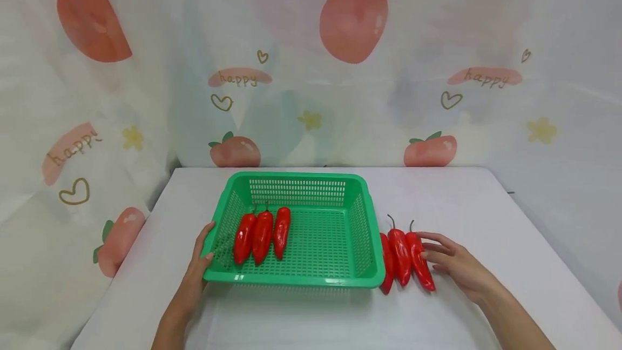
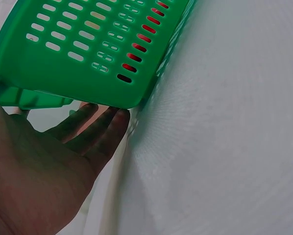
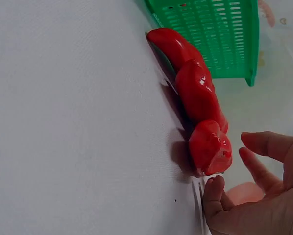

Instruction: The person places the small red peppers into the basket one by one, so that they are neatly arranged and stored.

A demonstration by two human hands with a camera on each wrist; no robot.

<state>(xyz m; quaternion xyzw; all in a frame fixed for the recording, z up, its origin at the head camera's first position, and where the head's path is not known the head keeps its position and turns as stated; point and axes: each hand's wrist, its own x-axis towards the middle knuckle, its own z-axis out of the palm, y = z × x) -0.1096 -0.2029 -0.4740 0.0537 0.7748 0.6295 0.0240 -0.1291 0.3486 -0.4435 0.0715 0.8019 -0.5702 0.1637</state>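
Note:
A green plastic basket [image 1: 311,280] stands on the white table with three red chili peppers [image 1: 262,237] in its left part. My left hand [image 1: 194,266] holds the basket's left side, thumb at the rim; the left wrist view shows its fingers [image 2: 105,132] against the outer wall. Right of the basket lie three more red peppers side by side, the leftmost partly hidden by the rim. Around the outermost pepper [image 1: 420,263] my right hand [image 1: 459,269] reaches with parted fingers. In the right wrist view a gap shows between fingertips and that pepper [image 3: 211,149].
The white tabletop [image 1: 291,323] extends in front of the basket and to both sides. Behind and beside it hangs a pale cloth [image 1: 291,31] printed with fruit, hearts and the word happy.

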